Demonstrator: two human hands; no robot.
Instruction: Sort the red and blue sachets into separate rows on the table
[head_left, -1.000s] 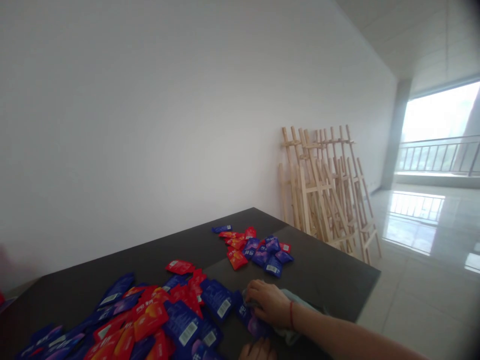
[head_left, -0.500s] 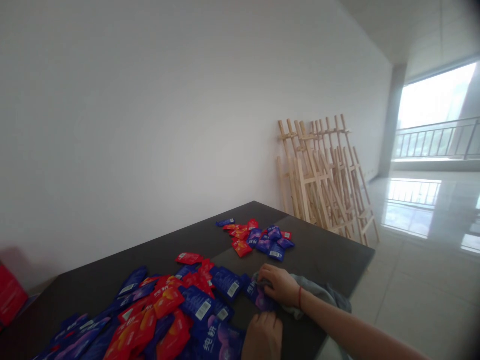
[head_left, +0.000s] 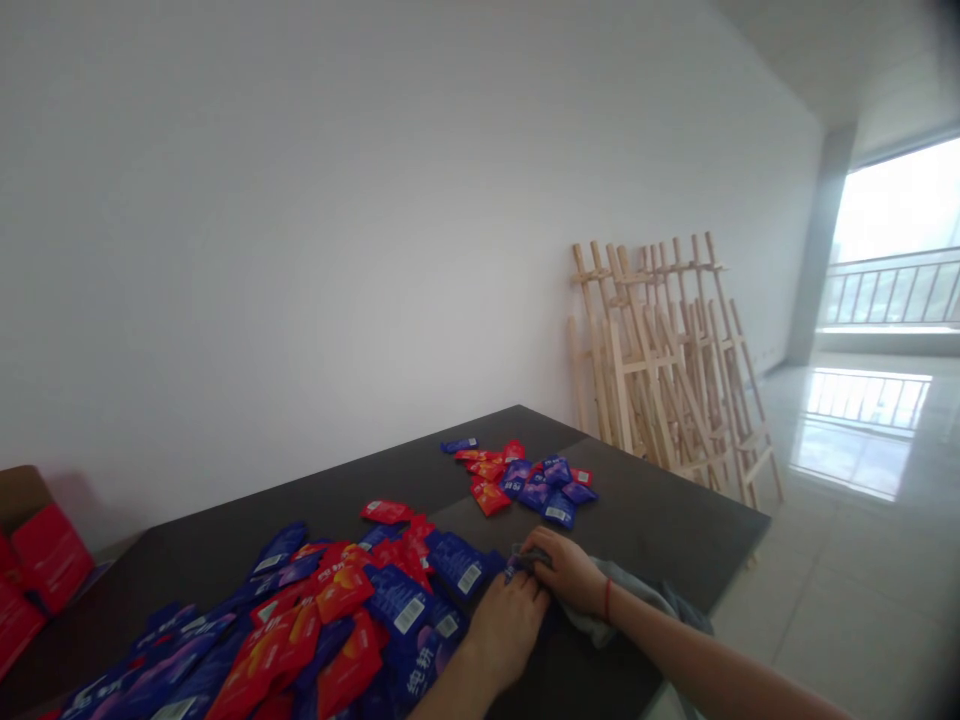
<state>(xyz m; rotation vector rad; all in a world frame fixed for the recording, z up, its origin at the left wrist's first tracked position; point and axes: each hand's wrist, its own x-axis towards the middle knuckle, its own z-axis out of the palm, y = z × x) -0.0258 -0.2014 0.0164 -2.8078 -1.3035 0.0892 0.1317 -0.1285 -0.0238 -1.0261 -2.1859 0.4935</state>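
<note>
My right hand (head_left: 568, 572), fingers curled, grips a cloth (head_left: 590, 628). A packet (head_left: 511, 572) peeks out by my left hand (head_left: 508, 622), whose grip I cannot tell.

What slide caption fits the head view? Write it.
Right hand on crumpled grey cloth, left hand alongside, near heaped flat, glossy red and blue pouches.

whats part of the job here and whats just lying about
In use:
left hand and right hand, close together at a blue packet
grey cloth at the right hand
packet pile, smaller cluster
dark table

Apparently just lying about:
wooden easels by the wall
red box, far left, untouched
</note>
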